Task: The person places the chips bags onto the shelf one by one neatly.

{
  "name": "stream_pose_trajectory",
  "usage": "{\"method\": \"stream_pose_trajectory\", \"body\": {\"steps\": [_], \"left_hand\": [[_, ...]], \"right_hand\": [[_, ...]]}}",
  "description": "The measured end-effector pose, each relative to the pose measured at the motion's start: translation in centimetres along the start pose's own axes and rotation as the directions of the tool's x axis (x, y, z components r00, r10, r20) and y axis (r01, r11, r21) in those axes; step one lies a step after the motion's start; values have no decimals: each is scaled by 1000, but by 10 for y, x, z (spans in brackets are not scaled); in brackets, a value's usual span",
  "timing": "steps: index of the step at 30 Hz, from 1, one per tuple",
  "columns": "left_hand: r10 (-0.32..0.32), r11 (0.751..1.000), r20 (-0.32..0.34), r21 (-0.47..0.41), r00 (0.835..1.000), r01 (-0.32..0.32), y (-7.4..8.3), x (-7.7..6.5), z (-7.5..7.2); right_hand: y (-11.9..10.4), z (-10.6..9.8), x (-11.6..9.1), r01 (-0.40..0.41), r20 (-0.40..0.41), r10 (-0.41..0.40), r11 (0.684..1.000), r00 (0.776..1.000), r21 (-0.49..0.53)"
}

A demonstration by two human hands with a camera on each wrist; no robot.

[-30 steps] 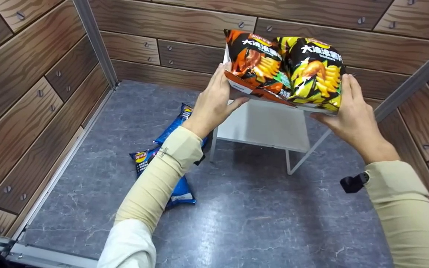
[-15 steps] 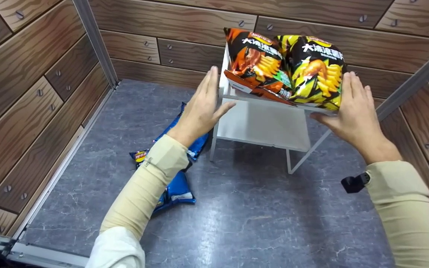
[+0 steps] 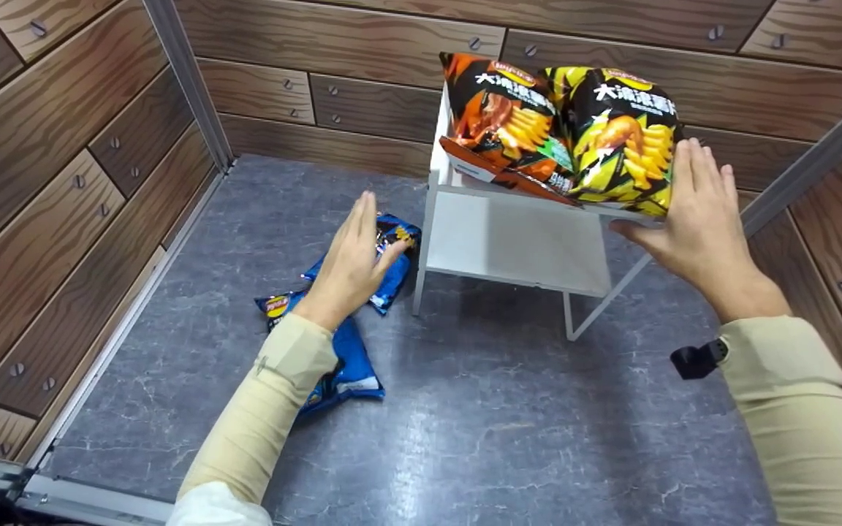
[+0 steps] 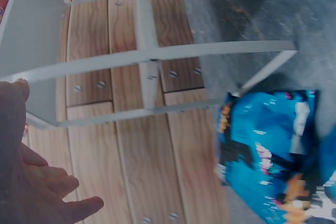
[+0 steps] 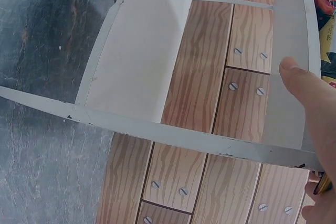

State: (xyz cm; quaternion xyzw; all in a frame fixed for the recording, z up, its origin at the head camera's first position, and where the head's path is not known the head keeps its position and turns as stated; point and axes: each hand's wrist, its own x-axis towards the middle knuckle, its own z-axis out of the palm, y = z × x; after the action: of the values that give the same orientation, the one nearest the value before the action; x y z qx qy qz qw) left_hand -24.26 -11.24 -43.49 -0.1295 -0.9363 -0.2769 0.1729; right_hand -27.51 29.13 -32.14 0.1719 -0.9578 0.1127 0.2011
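An orange-and-black chip bag [image 3: 509, 117] and a yellow-and-black chip bag [image 3: 626, 142] lie side by side on top of a white two-tier stand [image 3: 516, 237]. My right hand [image 3: 706, 212] rests along the yellow bag's right side with straight fingers, its thumb at the stand's front edge. Left of the stand, my left hand [image 3: 348, 263] hovers empty, fingers extended and thumb spread. Below it on the floor lie two blue chip bags, a farther one [image 3: 392, 281] beside the stand's leg and a nearer one [image 3: 351, 365]. My left hand and wrist partly cover both.
Wood-patterned panels [image 3: 362, 139] wall in the left, back and right sides. Metal posts [image 3: 187, 80] stand at the corners. A metal rail [image 3: 99, 500] runs along the front left of the grey floor [image 3: 501, 424].
My left hand has let go of the orange bag's side and moved left and down, over the blue bags. My right hand has hardly moved, and the bags on the stand stay put.
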Motion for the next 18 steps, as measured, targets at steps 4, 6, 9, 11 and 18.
{"method": "stream_pose_trajectory", "body": {"steps": [4,6,9,11,18], "left_hand": [[-63,997,26,52,998,61,-11,-17,6],[-81,995,36,68,996,79,-16,-26,10],[-109,992,42,67,993,106,-22,-42,15],[-122,991,34,63,992,119,-27,-53,18],[-166,981,63,112,984,158,-42,-92,27]], "right_hand": [[0,0,0,9,-15,-9,1000,1000,1],[1,1,0,10,-17,-10,1000,1000,4],[1,1,-1,9,-13,-9,1000,1000,7],[1,1,-1,7,-8,-7,1000,1000,5],[1,1,0,8,-19,-8,1000,1000,4]]}}
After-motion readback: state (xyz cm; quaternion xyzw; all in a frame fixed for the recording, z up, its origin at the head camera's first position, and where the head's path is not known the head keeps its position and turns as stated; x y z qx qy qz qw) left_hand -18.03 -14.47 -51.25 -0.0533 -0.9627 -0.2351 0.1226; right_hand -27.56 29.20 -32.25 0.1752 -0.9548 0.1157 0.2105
